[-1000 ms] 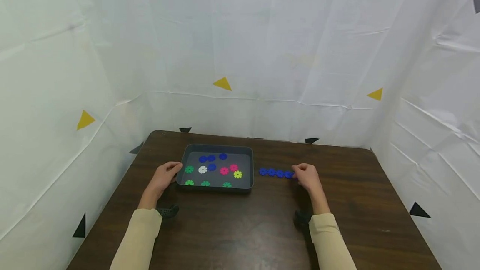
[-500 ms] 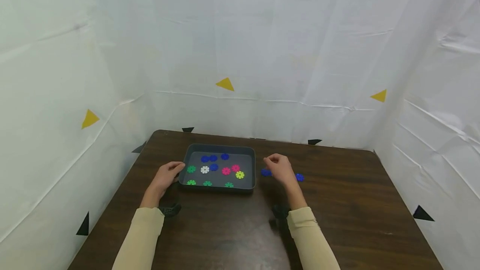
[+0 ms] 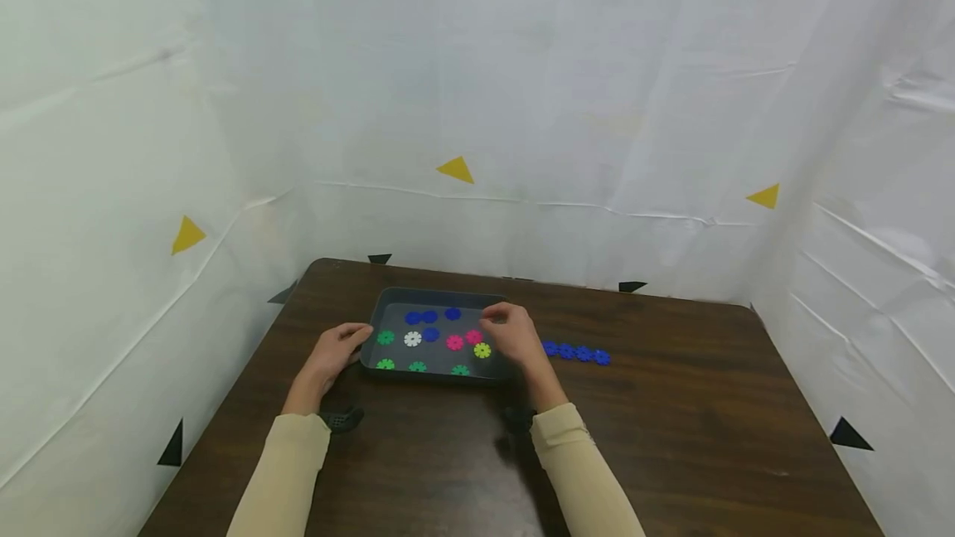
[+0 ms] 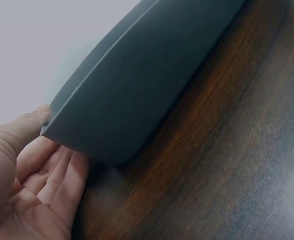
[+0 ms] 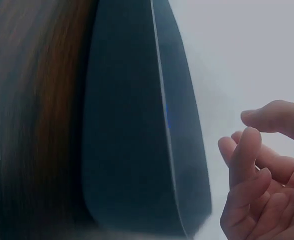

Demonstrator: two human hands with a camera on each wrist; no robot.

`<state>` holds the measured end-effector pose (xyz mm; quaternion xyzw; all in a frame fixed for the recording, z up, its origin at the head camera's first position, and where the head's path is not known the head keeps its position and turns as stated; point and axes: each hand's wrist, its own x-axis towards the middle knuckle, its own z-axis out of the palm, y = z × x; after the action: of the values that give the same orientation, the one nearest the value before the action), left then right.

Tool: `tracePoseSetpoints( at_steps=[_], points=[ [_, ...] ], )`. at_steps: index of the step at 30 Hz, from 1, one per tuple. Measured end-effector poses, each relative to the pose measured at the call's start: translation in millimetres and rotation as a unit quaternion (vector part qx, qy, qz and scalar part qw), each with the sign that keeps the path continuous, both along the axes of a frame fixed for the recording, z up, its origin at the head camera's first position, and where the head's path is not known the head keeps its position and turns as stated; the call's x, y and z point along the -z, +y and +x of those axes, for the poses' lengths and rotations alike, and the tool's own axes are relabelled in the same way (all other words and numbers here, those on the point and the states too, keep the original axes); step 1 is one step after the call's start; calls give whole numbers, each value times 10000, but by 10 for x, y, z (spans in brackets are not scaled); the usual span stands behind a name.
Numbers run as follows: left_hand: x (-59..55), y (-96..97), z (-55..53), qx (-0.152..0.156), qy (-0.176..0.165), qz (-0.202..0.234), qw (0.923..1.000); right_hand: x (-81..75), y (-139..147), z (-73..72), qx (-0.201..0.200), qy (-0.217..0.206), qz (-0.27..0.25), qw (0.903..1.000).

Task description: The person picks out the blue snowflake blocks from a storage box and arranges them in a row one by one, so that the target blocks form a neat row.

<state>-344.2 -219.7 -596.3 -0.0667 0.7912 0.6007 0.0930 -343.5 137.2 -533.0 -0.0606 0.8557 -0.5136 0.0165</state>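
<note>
A dark grey tray (image 3: 440,378) lies on the table with several flat, notched plastic discs inside. Blue discs (image 3: 430,335) lie toward its back, with a white disc (image 3: 413,339), pink discs (image 3: 454,342), a yellow disc (image 3: 482,350) and green discs (image 3: 418,367) around and in front of them. My left hand (image 3: 337,353) holds the tray's left rim, thumb on top and fingers against the outer wall, as the left wrist view shows. Over the tray's right side hovers my right hand (image 3: 513,338); the right wrist view has its fingers (image 5: 247,150) loosely bent, thumb apart, nothing between them.
Right of the tray, a row of blue discs (image 3: 575,352) lies on the brown wooden table (image 3: 671,404); my right hand may hide its left end. White sheeting (image 3: 522,106) with coloured triangles stands behind the table and at both sides.
My right hand has left the right end of the blue row and moved left, past the row, to above the tray. The left hand stays on the tray's rim.
</note>
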Motion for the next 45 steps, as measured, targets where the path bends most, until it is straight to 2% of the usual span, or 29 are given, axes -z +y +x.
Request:
tracePoseSetpoints(
  at_steps=[8,15,20,30,40,45],
  points=[
    [-5,-8,36,116,-33,-22,9999,62,-275,-25,-245,-318,-52,9992],
    [-28,13,66,91,46,39,9999,147,-535,-96,-187,-274,501,9982],
    [-9,53,75,-6,77,34,10000,198,-689,-100,26,-520,941,9942],
    [-10,122,115,-70,3,54,10000,240,-804,-29,357,-651,1631,9838],
    [-35,137,129,-111,-5,91,9999,255,-887,-29,458,-417,1918,9795],
    [-29,140,126,-176,-20,145,9997,273,-901,-31,458,-447,1992,9779]
  ],
)
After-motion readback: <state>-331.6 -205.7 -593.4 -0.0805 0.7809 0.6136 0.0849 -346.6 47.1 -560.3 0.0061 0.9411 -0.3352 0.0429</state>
